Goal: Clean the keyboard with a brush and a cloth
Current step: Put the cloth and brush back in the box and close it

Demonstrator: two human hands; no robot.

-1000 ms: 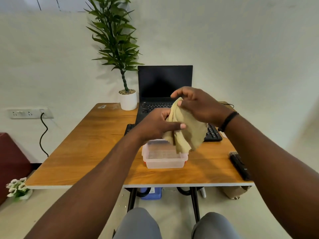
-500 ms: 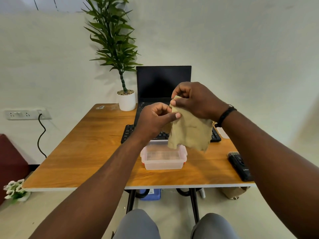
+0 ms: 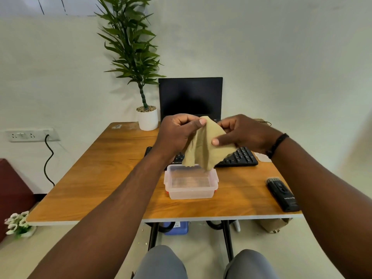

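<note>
Cloth preparation, above the desk
Both hands pinch the cloth; fold it flat, then wipe the keyboard at 12 o'clock.

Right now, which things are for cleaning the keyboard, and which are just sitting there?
For the job: cloth in both hands, keyboard, brush.

Just lying about: plastic tub, laptop, potted plant, small flowers.
</note>
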